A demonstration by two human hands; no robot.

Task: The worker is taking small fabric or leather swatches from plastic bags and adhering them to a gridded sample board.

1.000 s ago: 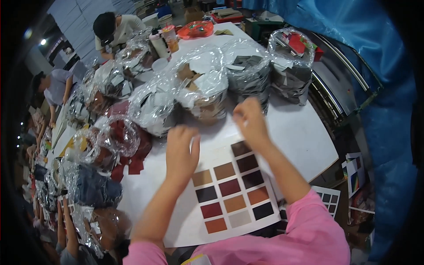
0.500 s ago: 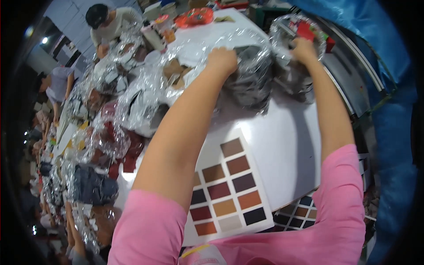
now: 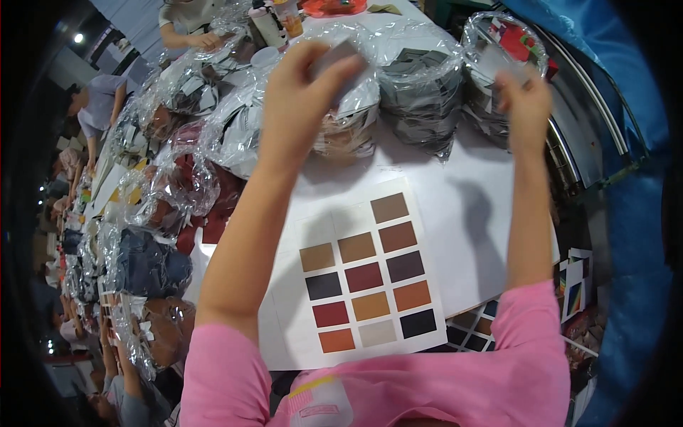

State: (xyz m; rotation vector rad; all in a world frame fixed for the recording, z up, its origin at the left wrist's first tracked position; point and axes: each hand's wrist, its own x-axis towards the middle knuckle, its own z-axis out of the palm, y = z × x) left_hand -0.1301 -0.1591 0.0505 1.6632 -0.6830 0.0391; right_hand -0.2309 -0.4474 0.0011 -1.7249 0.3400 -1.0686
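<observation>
My left hand (image 3: 302,89) is raised over the table and pinches a small grey swatch (image 3: 340,55). My right hand (image 3: 525,99) is lifted at the right and grips a pale grey swatch (image 3: 495,64). Below my arms lies a white sample card (image 3: 356,277) with rows of brown, dark red, orange, grey and black squares glued on. Behind my hands stand clear plastic bags of swatches: a brown-filled bag (image 3: 345,132), a dark grey bag (image 3: 418,96) and a bag with red and grey pieces (image 3: 509,43).
More plastic bags of coloured pieces (image 3: 167,185) line the table's left side. Other people work at the far end (image 3: 186,18) and along the left edge (image 3: 96,107). Bottles (image 3: 274,21) stand at the back. A second sample card (image 3: 473,327) lies under the first.
Both hands have pulled back from the bags and lifted, each now holding a swatch. A second ago they rested low by the sample card.
</observation>
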